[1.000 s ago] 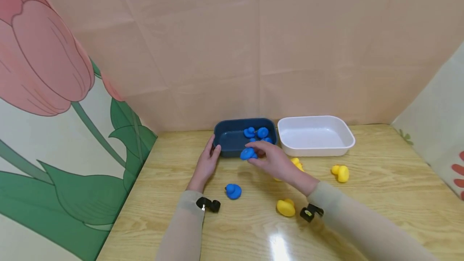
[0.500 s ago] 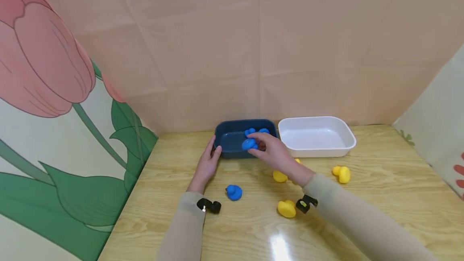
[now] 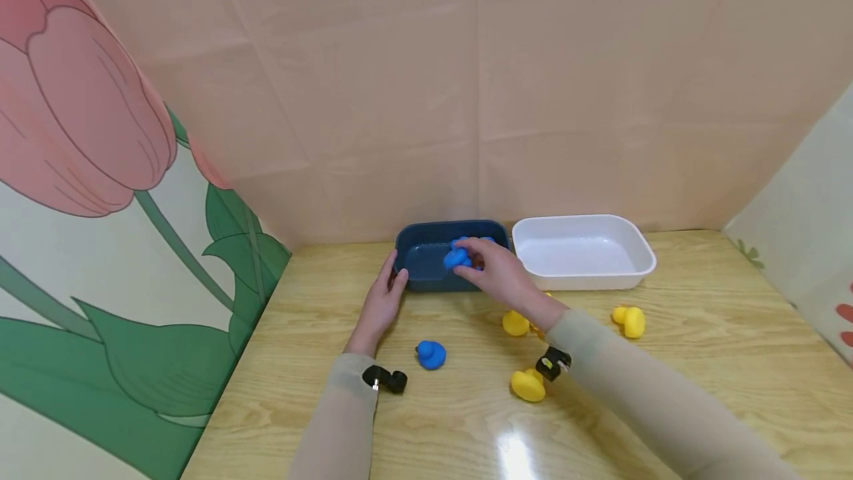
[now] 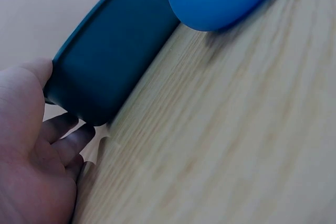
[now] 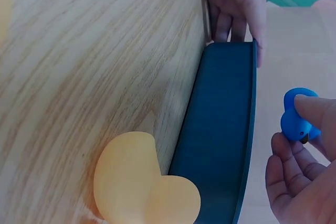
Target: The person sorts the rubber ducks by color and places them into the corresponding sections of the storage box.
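Observation:
My right hand (image 3: 500, 270) pinches a blue rubber duck (image 3: 457, 258) between thumb and fingers, over the dark blue tray (image 3: 426, 284). In the right wrist view this duck (image 5: 298, 116) is above the rim, its dark beak showing. At the tray's left end, my left hand (image 3: 381, 302) grips the front corner; its thumb (image 4: 39, 71) lies at the rim and its other fingers are lower at the end wall. Several blue ducks sit in the tray's right part, partly hidden by the right hand. Another blue duck (image 3: 431, 355) lies on the table in front.
A white tray (image 3: 583, 282) stands right beside the dark one. Yellow ducks lie on the wooden table (image 3: 300, 406): one (image 3: 529, 385) near the right wrist, one (image 3: 629, 321) farther right, and others (image 3: 515, 323) partly under the right forearm. A pink cloth backdrop rises behind the trays.
My right hand has carried the blue duck a little away from me, from the tray's front edge to over its inside. The left hand stays at the tray's corner.

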Tool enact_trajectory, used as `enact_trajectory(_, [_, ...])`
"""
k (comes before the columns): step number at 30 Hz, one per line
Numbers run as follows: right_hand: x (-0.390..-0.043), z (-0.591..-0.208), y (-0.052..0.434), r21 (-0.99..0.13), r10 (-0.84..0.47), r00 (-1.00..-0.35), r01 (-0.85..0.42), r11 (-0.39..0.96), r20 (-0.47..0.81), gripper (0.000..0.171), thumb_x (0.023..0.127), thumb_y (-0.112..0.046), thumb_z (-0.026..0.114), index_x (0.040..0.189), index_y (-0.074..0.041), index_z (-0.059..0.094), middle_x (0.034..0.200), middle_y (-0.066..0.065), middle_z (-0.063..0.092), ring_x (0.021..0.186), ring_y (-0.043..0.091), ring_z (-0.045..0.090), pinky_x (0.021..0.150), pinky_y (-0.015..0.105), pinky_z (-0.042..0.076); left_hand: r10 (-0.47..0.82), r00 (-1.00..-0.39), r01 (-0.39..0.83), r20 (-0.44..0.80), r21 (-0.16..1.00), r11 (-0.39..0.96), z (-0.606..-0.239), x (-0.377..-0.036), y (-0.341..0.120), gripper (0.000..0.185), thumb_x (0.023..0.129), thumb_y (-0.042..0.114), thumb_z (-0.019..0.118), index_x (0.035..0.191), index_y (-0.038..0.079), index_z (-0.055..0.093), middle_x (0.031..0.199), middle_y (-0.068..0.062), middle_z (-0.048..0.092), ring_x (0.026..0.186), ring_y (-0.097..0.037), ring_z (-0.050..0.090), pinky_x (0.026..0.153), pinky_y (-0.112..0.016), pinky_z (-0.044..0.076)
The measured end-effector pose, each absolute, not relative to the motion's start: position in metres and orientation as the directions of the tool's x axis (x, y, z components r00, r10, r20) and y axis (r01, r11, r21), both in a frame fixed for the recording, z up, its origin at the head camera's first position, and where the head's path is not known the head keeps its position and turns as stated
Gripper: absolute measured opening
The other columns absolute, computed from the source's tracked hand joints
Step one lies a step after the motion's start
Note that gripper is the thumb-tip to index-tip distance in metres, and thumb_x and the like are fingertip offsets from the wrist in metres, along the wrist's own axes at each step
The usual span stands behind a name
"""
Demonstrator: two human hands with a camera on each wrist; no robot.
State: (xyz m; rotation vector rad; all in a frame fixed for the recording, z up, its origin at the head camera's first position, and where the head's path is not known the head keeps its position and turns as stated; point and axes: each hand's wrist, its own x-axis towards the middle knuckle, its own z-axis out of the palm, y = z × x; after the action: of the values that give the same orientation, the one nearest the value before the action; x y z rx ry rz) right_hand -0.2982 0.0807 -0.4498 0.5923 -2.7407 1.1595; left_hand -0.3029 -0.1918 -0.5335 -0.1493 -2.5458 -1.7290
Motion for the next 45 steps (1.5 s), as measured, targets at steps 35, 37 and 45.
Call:
enact_trajectory(35, [-0.319, -0.460, 0.078, -0.622, -0.307, -0.933, -0.356, 0.697, 0.190, 0.054, 0.106, -0.024, 0.079, 0.155, -0.009, 0.063, 0.126, 0.010, 0.071, 0.110, 0.027, 0.069, 0.098, 0.048, 0.060, 0.047, -0.990, 0.139, 0.130, 0.913, 0.383, -0.542, -0.310, -0.194, 0.060, 0.120, 0.041, 0.051, 0.176, 0.032, 0.032, 0.179, -0.005, 0.032, 0.163, -0.029, 0.034, 0.132, -0.049, 0.029])
enact_trajectory(37, [-0.319, -0.462, 0.079, -0.623, -0.304, -0.932, -0.358, 0.695, 0.196, 0.054, 0.106, -0.023, 0.080, 0.155, -0.008, 0.062, 0.125, 0.011, 0.072, 0.110, 0.027, 0.071, 0.098, 0.049, 0.060, 0.048, -0.990, 0.139, 0.130, 0.913, 0.383, -0.543, -0.310, -0.193, 0.060, 0.120, 0.040, 0.051, 0.176, 0.031, 0.032, 0.179, -0.006, 0.032, 0.163, -0.030, 0.033, 0.132, -0.049, 0.029])
enact_trajectory(45, [-0.317, -0.462, 0.082, -0.619, -0.296, -0.929, -0.369, 0.694, 0.222, 0.051, 0.105, -0.021, 0.080, 0.152, -0.008, 0.065, 0.123, 0.011, 0.072, 0.107, 0.027, 0.071, 0.095, 0.048, 0.061, 0.041, -0.994, 0.106, 0.097, 0.916, 0.386, -0.541, -0.308, -0.194, 0.071, 0.114, 0.064, 0.047, 0.176, 0.034, 0.030, 0.180, -0.002, 0.030, 0.163, -0.028, 0.032, 0.132, -0.049, 0.028])
